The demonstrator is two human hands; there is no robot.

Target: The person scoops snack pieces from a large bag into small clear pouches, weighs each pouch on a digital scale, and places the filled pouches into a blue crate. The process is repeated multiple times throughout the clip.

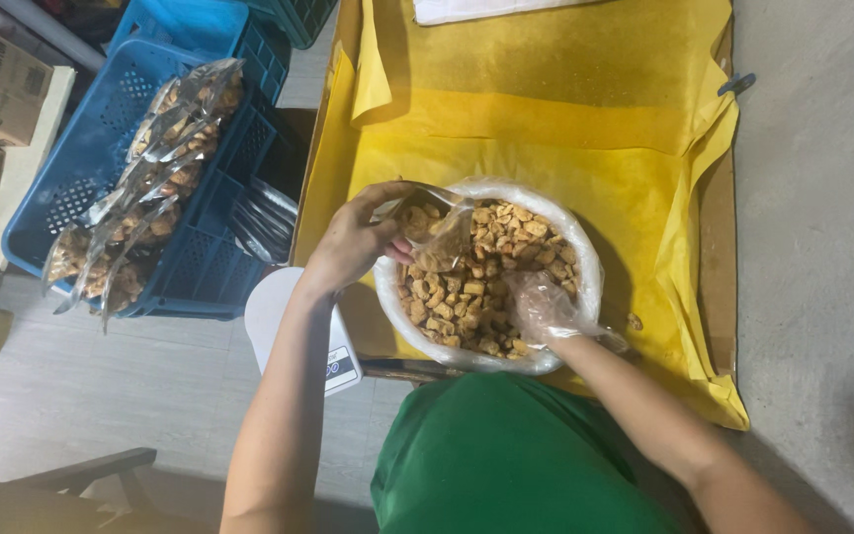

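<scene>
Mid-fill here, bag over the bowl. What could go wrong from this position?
1. The left hand holds the small clear bag tilted over the bowl; pieces may miss its narrow mouth.
2. The right hand, in a loose plastic glove, digs near the bowl's near rim, so snack pieces could spill onto the yellow paper; one stray piece already lies there.

Snack-packing workshop — crate of filled bags
</scene>
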